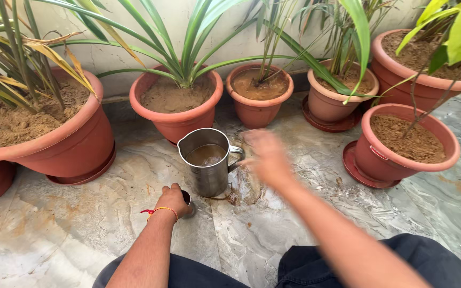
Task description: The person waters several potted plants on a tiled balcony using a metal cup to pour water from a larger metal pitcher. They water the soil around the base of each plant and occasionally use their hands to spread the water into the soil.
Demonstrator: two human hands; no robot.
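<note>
A steel jug [207,161] stands upright on the stone floor [70,229] and serves as the landmark here; it holds brownish water, its spout points away to the upper left and its handle sticks out on the right side. The right hand [265,157] hangs just right of that handle, blurred, with the fingers spread loosely and nothing held; whether a fingertip touches the handle cannot be told. The left hand [174,200] sits low and just in front of the jug's base, curled tight around a small steel cup [188,204], of which only a sliver of rim shows past the knuckles; a red and yellow thread [158,211] circles that wrist. A wet patch [244,192] darkens the floor at the jug's right foot. Behind the jug, almost touching its far rim, stands a terracotta pot [176,104] with long green leaves. Farther back and right of the jug is a smaller pot of wet soil [259,93], then a pot on a saucer [340,93]. Well right of the jug another potted plant [409,141] rests on its saucer, leaving a strip of bare floor between. Left of the jug a large pot [54,136] bulges out, with an open span of floor between its saucer edge and the jug. The person's dark trousers [348,264] close off the near side.
</note>
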